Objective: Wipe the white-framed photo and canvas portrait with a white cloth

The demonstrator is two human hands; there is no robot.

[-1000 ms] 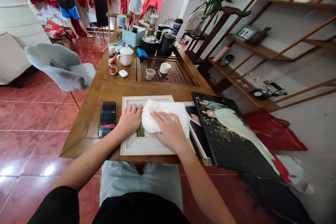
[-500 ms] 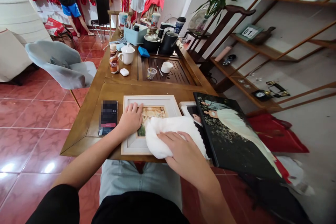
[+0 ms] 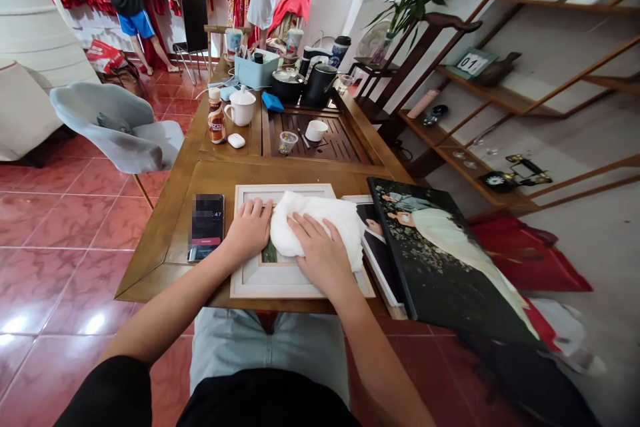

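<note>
A white picture frame (image 3: pixel 260 278) lies flat on the wooden table (image 3: pixel 165 227) in front of me. My left hand (image 3: pixel 249 230) presses flat on the frame's left side. My right hand (image 3: pixel 320 252) rests palm down on a white cloth (image 3: pixel 320 220) that covers the middle and upper right of the frame. The picture under the cloth is mostly hidden; a green corner shows between my hands.
A phone (image 3: pixel 207 225) lies left of the frame. A large dark photo canvas (image 3: pixel 440 260) leans over the table's right edge on top of another framed photo (image 3: pixel 373 227). Farther back stand a bottle (image 3: pixel 216 116), white teapot (image 3: pixel 241 107), cups and kettles. A grey chair (image 3: pixel 117 127) stands left.
My right hand has pushed the cloth back up from the frame's near right corner onto the middle of the picture. The left hand stays put.
</note>
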